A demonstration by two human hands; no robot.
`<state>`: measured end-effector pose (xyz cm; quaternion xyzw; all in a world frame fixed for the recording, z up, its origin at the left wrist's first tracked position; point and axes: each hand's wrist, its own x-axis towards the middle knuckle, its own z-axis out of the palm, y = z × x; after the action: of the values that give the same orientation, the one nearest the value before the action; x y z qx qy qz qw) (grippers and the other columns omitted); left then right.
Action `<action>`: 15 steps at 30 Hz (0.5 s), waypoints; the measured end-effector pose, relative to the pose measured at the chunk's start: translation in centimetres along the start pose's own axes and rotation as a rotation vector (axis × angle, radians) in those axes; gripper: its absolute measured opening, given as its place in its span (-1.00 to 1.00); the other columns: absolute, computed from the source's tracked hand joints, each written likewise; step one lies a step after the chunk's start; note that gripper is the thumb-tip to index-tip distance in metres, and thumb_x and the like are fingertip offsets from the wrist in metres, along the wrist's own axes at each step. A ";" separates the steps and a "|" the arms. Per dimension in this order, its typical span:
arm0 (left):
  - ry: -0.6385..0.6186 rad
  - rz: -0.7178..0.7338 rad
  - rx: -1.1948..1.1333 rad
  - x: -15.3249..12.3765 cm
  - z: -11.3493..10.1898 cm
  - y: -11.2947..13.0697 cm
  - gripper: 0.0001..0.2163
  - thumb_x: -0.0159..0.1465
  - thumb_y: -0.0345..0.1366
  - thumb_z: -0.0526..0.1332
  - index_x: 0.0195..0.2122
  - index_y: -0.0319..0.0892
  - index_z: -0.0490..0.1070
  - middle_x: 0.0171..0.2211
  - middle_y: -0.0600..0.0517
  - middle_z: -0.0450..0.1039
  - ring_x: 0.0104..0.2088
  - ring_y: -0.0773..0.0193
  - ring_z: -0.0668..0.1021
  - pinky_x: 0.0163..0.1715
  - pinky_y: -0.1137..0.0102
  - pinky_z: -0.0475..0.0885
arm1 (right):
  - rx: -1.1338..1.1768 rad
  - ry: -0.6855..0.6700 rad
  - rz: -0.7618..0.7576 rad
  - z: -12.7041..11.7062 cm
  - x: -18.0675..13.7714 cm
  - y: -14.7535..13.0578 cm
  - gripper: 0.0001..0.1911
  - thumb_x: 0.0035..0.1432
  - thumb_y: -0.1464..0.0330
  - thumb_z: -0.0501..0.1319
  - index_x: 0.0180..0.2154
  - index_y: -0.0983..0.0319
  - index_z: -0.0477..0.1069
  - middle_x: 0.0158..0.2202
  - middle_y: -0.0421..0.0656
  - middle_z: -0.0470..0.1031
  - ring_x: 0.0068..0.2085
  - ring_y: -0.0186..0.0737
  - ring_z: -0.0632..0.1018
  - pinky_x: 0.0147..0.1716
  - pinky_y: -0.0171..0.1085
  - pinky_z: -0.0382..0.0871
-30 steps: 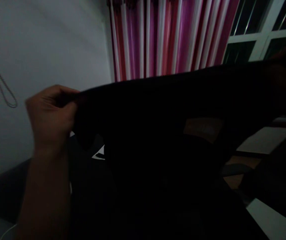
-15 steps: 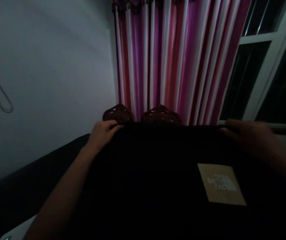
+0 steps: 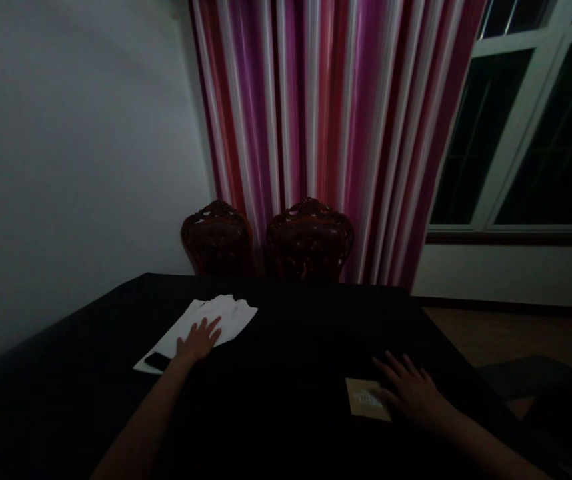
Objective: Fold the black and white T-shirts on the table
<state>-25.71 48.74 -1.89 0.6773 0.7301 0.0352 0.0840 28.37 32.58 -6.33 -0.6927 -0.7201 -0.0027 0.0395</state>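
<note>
A black garment (image 3: 291, 393) lies spread flat on the dark table (image 3: 91, 333), hard to tell apart from it in the dim light. A tan printed patch (image 3: 363, 398) shows on the garment's right side. My left hand (image 3: 197, 340) rests open, fingers spread, at the garment's far left edge, partly over a white folded cloth (image 3: 226, 315). My right hand (image 3: 409, 390) lies open with fingers stretched flat, touching the patch's right edge.
A small dark phone-like object (image 3: 157, 361) sits on the near corner of the white cloth. Two carved dark-red chairs (image 3: 309, 240) stand behind the table before a pink-and-white striped curtain (image 3: 326, 120). A window (image 3: 531, 127) is at right.
The black garment, held up in both hands a second ago, has been lowered and laid out on the table. Both hands have let go and now lie flat on it.
</note>
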 end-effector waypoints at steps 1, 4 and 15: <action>-0.013 -0.018 0.008 0.6 0.3 -0.7 -0.50 0.38 0.02 -0.20 0.34 0.18 -0.09 0.40 -0.07 -0.20 0.35 -0.21 -0.04 0.10 -0.36 -0.03 | 0.002 -0.017 0.024 0.8 -0.4 0.2 -0.26 0.15 -0.20 -0.02 0.28 -0.08 0.10 0.36 -0.09 -0.03 0.32 0.37 0.01 0.11 0.39 0.02; -0.047 -0.075 0.031 2.2 0.0 -2.2 -0.48 0.38 -0.01 -0.25 0.36 0.12 -0.15 0.40 -0.09 -0.27 0.36 -0.17 -0.09 0.13 -0.33 -0.06 | 0.017 -0.007 0.024 1.8 -0.8 0.6 -0.27 0.16 -0.23 -0.12 0.29 -0.17 -0.02 0.39 -0.21 -0.17 0.35 0.28 -0.13 0.13 0.45 -0.10; -0.053 -0.094 0.138 2.0 1.0 2.0 0.09 -0.03 0.38 0.11 0.38 -0.13 -0.27 0.39 -0.22 -0.43 0.34 -0.38 -0.22 0.08 -0.43 -0.09 | 0.047 0.028 -0.019 1.8 -0.3 1.3 -0.30 0.18 -0.22 -0.12 0.29 -0.23 -0.10 0.39 -0.28 -0.24 0.36 0.20 -0.18 0.16 0.44 -0.20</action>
<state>-23.72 50.84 -2.67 0.6470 0.7594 -0.0369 0.0580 29.55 32.47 -8.24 -0.6846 -0.7260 0.0041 0.0656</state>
